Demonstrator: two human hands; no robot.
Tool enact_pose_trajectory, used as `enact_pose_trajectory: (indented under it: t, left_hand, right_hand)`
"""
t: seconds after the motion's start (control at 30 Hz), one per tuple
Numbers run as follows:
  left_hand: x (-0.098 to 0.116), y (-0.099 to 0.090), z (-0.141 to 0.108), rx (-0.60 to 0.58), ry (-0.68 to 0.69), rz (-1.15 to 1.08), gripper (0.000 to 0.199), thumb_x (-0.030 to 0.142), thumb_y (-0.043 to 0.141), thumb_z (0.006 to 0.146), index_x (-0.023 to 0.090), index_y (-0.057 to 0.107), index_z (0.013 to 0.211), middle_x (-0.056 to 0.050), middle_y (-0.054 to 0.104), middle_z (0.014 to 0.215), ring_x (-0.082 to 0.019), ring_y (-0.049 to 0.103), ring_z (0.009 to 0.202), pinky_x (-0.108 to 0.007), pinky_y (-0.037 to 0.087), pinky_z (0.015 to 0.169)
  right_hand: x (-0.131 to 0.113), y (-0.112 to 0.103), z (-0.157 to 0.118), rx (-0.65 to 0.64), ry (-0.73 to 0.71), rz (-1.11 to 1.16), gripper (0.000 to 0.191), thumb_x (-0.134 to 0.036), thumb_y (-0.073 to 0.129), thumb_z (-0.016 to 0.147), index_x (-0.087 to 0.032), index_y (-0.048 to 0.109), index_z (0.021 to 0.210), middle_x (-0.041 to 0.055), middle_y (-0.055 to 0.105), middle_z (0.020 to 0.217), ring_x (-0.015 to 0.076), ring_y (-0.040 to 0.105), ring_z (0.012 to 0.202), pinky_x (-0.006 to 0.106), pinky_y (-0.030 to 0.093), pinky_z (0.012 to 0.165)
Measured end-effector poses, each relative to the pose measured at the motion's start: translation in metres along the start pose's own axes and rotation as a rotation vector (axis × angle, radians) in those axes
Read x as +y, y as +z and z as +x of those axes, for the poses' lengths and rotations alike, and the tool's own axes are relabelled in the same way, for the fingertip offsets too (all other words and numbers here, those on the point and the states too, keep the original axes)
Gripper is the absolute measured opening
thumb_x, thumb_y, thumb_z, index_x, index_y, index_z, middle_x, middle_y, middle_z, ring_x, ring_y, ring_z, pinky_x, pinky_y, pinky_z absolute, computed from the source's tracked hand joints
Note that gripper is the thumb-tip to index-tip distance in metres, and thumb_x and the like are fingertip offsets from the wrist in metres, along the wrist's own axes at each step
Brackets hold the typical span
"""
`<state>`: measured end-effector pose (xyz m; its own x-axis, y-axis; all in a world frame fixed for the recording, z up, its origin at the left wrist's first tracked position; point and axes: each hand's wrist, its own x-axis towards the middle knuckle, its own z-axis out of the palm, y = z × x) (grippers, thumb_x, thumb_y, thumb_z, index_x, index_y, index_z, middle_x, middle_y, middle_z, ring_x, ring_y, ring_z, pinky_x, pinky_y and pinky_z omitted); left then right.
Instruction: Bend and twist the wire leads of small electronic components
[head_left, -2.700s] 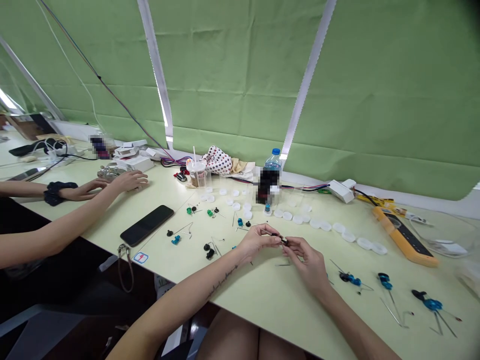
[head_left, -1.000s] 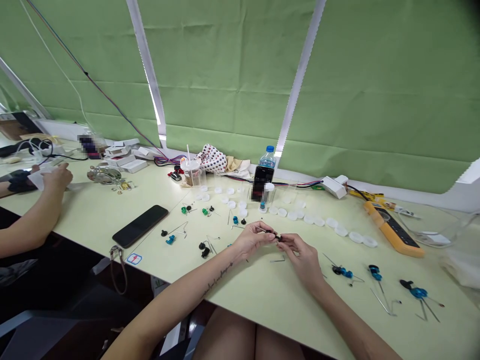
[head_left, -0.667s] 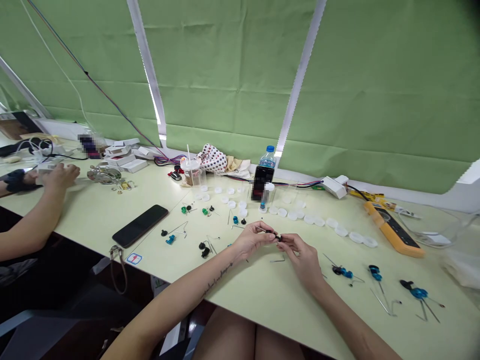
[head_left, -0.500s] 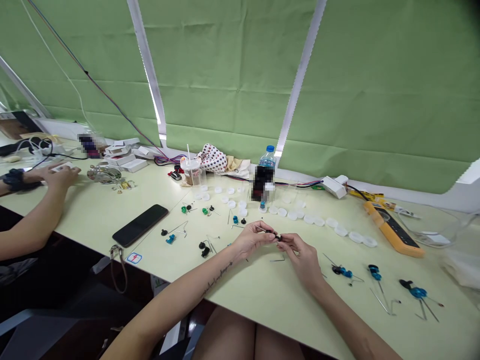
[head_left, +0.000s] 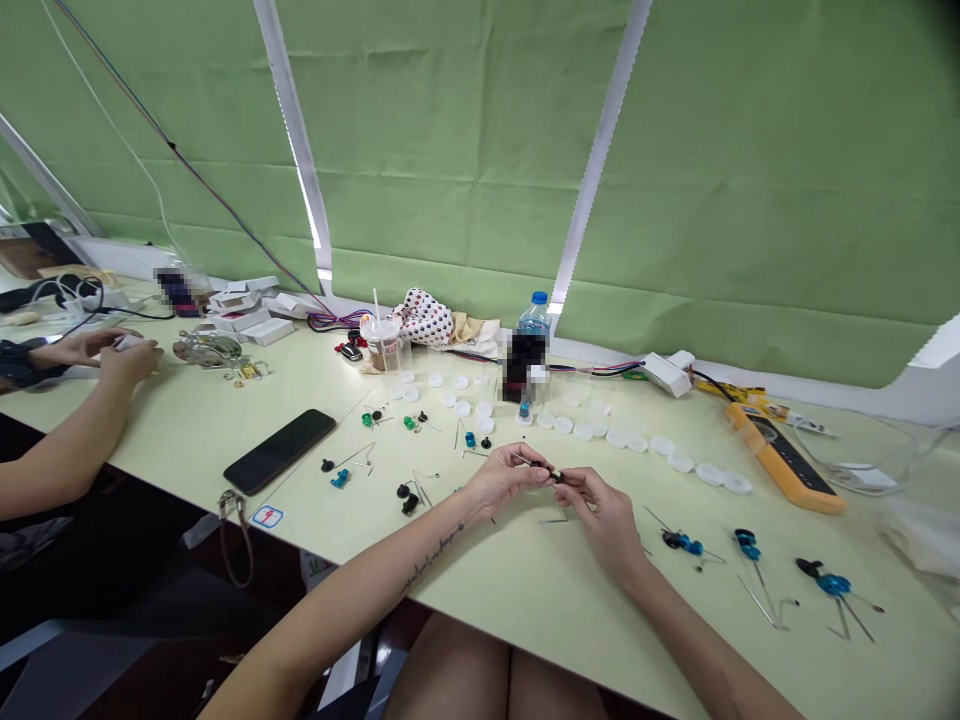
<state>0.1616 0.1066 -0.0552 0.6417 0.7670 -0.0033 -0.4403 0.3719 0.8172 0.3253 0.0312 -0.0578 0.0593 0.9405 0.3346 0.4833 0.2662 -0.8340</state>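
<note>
My left hand and my right hand meet above the middle of the table, fingertips pinched on a small black part. A thin metal rod sticks out by my left fingers; the part's exact kind is too small to make out. Below them lies an L-shaped hex key. To the right rest several blue-and-black parts with bent metal rods. On the left are more such parts, among them a blue one, a black one and green ones.
Small white caps run in a row behind my hands. A black phone lies at left, an orange multimeter at right. A drink cup and a water bottle stand at the back. Another person's hands work at far left.
My hands stay nearly in place, still pinching the black part. At far left the other person's hands have shifted slightly around a small white object.
</note>
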Motion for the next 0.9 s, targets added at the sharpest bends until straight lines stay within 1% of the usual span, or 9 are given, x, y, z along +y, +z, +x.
enact_pose_trajectory:
  t: [0.23,0.33,0.47,0.57,0.77,0.9]
  left_hand:
    - [0.0011,0.001,-0.0009,0.012,-0.013,0.011,0.035,0.021,0.082,0.056,0.01,0.059,0.079,-0.006,0.069,0.078,-0.015,0.066,0.074,-0.034,0.047,0.086]
    - [0.002,0.0026,-0.0017,0.023,-0.006,0.007,0.035,0.021,0.082,0.055,0.009,0.059,0.078,-0.006,0.068,0.077,-0.015,0.066,0.073,-0.034,0.047,0.086]
    - [0.0,0.0003,-0.001,0.043,0.008,0.007,0.033,0.02,0.081,0.057,0.011,0.06,0.08,-0.005,0.068,0.077,-0.014,0.065,0.074,-0.032,0.047,0.083]
    - [-0.0026,-0.0034,0.0008,0.063,0.027,0.008,0.031,0.019,0.08,0.058,0.011,0.06,0.081,-0.005,0.067,0.079,-0.014,0.065,0.076,-0.03,0.047,0.082]
    - [-0.0013,-0.0025,0.0009,0.033,0.01,-0.028,0.032,0.02,0.081,0.058,0.011,0.06,0.08,-0.006,0.068,0.078,-0.014,0.066,0.077,-0.031,0.047,0.084]
    - [0.0011,0.0006,-0.001,0.02,-0.014,-0.031,0.032,0.019,0.081,0.057,0.01,0.059,0.079,-0.007,0.069,0.078,-0.015,0.066,0.076,-0.031,0.047,0.084]
  right_hand:
    - [-0.0006,0.0003,-0.0007,-0.007,0.011,-0.014,0.029,-0.049,0.049,0.086,-0.021,0.056,0.091,0.0046,0.068,0.081,0.0189,0.065,0.068,0.032,0.055,0.066]
    - [0.0005,0.0006,-0.0004,0.004,-0.003,-0.029,0.028,-0.048,0.049,0.086,-0.021,0.057,0.093,0.0048,0.068,0.082,0.0188,0.065,0.069,0.033,0.055,0.067]
    - [0.0022,0.0015,0.0013,0.036,-0.02,-0.054,0.03,-0.045,0.052,0.085,-0.022,0.056,0.102,0.0059,0.068,0.09,0.0198,0.066,0.077,0.035,0.055,0.073]
    - [0.0036,0.0027,0.0024,0.063,-0.06,-0.069,0.031,-0.045,0.053,0.084,-0.021,0.056,0.103,0.0069,0.068,0.093,0.0209,0.066,0.082,0.036,0.054,0.077]
    - [0.0042,0.0027,0.0016,0.073,-0.074,-0.079,0.028,-0.044,0.051,0.086,-0.021,0.057,0.1,0.0063,0.068,0.092,0.0204,0.066,0.083,0.036,0.054,0.078]
    - [0.0019,0.0008,-0.0001,0.045,-0.049,-0.065,0.026,-0.043,0.051,0.086,-0.021,0.058,0.098,0.0058,0.068,0.089,0.0192,0.066,0.077,0.034,0.054,0.074]
